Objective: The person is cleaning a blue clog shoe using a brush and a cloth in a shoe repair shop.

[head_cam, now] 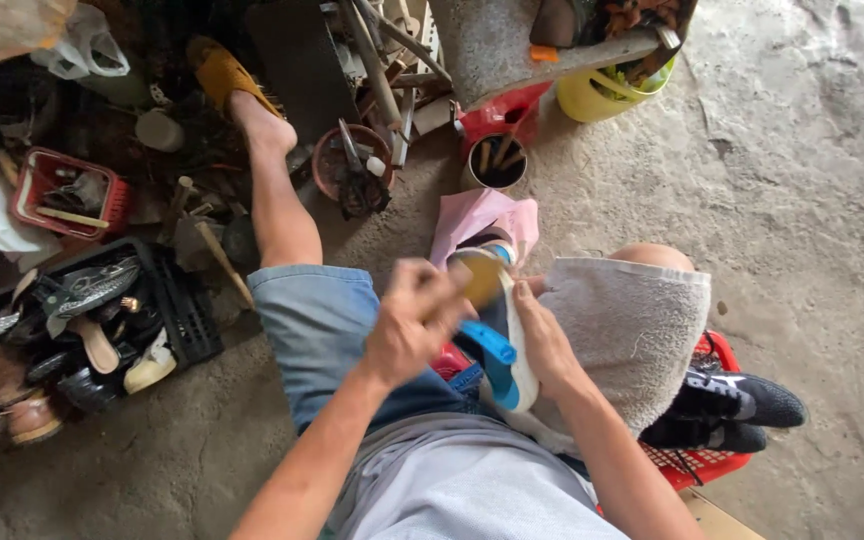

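Observation:
A sneaker (508, 365) with a white and blue sole lies sole-up across my lap, its tan heel (476, 277) pointing away from me. My right hand (544, 340) grips its right side, resting against a grey towel (632, 325) draped over my right knee. My left hand (410, 322) is blurred, with its fingers curled at the heel of the sole. Whether anything is in that hand is not visible. I am sitting in blue denim shorts (317, 320).
A black crate (192, 320) of old shoes stands at left, a red basket (47, 170) behind it. A clay bowl (327, 150) and a tin can (497, 160) hold tools. Black sneakers (737, 400) lie on a red basket at right. Yellow bucket (592, 100) beyond.

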